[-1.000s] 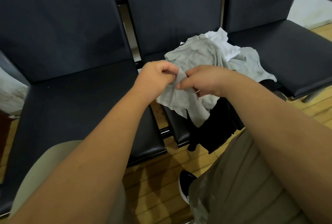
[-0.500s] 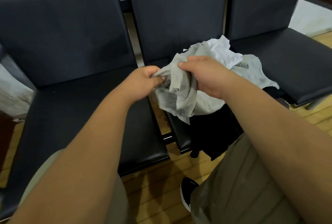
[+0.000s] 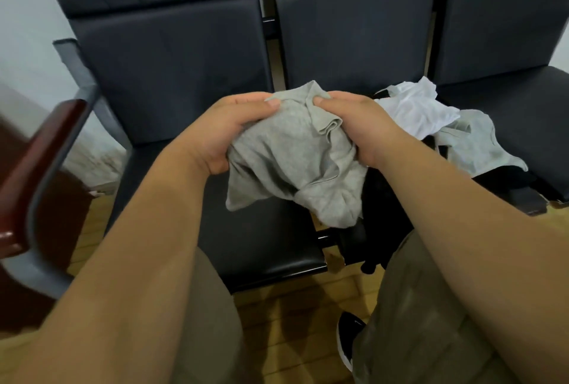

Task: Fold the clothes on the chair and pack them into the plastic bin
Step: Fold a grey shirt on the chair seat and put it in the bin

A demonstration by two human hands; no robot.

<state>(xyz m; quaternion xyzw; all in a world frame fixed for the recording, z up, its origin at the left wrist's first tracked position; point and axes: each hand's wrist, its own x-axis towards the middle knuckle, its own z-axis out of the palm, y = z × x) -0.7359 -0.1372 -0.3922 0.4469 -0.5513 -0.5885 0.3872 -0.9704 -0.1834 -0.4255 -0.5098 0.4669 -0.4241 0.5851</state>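
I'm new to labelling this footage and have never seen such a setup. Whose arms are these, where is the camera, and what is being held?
There is no machine here. A person wears one wide-angle camera on the head, looking forward and down, so both bare arms are their own. The left hand and the right hand each grip the bunched top of a grey garment, which hangs crumpled over a dark chair seat. On the seat to its right lie a white garment, a pale grey garment and a black garment that drapes over the front edge. Below are a wooden floor and a black shoe.
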